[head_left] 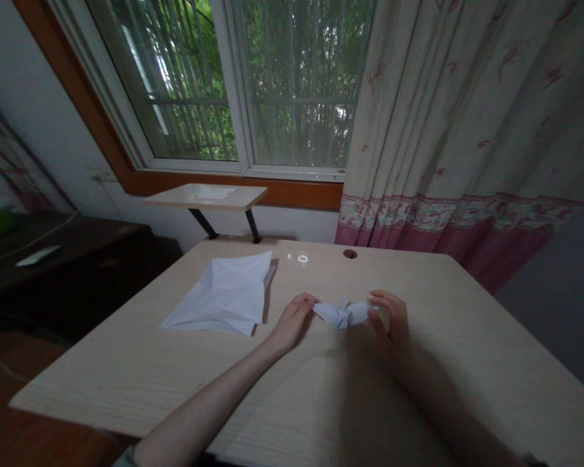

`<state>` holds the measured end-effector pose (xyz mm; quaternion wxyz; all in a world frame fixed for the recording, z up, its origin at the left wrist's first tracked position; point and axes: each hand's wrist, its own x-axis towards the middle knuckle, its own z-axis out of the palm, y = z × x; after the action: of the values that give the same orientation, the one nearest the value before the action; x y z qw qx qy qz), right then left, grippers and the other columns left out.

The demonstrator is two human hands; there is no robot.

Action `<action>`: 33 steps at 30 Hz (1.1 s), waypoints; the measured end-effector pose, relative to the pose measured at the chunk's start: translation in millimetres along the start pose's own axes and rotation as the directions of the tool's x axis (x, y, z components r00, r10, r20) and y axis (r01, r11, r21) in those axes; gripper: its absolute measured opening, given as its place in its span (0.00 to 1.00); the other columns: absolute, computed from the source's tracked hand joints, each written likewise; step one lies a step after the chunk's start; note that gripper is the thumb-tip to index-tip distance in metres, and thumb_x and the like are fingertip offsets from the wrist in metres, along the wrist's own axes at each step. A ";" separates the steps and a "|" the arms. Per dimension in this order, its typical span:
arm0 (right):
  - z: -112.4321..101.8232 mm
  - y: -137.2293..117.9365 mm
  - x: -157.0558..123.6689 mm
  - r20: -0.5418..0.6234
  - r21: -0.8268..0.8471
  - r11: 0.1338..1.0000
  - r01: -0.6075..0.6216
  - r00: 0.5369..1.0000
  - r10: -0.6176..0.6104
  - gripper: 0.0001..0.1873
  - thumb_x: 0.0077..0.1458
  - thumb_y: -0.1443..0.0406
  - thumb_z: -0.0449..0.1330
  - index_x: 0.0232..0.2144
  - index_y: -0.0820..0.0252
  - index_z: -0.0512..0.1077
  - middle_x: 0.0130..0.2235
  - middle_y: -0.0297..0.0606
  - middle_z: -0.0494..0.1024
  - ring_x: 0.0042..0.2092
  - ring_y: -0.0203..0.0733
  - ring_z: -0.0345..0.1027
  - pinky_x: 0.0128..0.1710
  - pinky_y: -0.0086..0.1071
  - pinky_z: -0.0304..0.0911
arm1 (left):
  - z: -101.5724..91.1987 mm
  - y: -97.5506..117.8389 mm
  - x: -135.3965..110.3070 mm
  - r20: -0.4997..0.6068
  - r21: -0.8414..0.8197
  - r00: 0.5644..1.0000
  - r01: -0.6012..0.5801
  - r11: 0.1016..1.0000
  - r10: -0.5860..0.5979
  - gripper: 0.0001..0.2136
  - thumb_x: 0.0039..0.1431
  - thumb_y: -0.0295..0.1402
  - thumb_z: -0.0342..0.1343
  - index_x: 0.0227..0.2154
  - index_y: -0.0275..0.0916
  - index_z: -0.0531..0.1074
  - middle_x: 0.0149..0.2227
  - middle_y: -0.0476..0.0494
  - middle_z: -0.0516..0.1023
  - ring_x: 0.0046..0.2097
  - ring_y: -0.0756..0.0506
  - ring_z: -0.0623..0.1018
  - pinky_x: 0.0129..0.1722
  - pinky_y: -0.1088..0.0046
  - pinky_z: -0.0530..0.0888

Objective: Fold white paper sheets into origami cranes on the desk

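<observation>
A small piece of white folded paper, knotted or twisted at its middle with two wing-like ends, lies between my hands just above the table. At its left end, my left hand pinches the tip with fingers closed. My right hand is at the opposite end, thumb and fingertips curled round that tip. Left of my left hand lies a stack of creased white paper sheets, its corners lifting slightly off the tabletop.
A small raised shelf on black legs, with a white paper on it, stands at the back left. The table has a round cable hole near its back edge. A curtain hangs at the right; a dark cabinet stands left.
</observation>
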<state>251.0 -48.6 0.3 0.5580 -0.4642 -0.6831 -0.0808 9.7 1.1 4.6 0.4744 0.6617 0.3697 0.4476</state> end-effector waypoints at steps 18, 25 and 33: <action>7.3 6.2 -4.9 0.141 -0.267 0.951 0.157 0.982 -0.123 0.05 0.61 0.60 0.58 0.34 0.51 0.73 0.48 0.40 0.79 0.53 0.52 0.69 0.55 0.48 0.53 | 5.6 24.6 -16.5 0.188 0.309 0.965 -0.235 0.921 0.183 0.18 0.68 0.37 0.49 0.26 0.39 0.78 0.41 0.40 0.76 0.45 0.42 0.74 0.48 0.67 0.68; 7.0 32.4 1.2 0.115 -0.335 0.924 0.187 0.981 -0.157 0.07 0.61 0.62 0.57 0.32 0.50 0.75 0.44 0.36 0.82 0.49 0.47 0.72 0.52 0.44 0.55 | 15.5 29.0 -12.2 0.198 0.345 0.964 -0.240 0.907 0.180 0.16 0.67 0.36 0.50 0.25 0.39 0.75 0.41 0.41 0.76 0.46 0.43 0.74 0.49 0.67 0.68; -9.5 63.8 15.5 0.024 -0.388 0.917 0.094 0.996 -0.091 0.08 0.60 0.61 0.58 0.30 0.52 0.75 0.41 0.37 0.82 0.47 0.49 0.73 0.51 0.46 0.54 | 42.2 28.7 25.8 0.193 0.343 0.971 -0.199 0.918 0.139 0.12 0.62 0.31 0.53 0.25 0.40 0.79 0.42 0.42 0.75 0.48 0.42 0.74 0.50 0.66 0.70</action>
<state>304.6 -10.6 -9.3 0.4484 -0.5331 -0.6763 -0.2397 59.7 4.1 32.1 0.3336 0.8015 0.3461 0.3556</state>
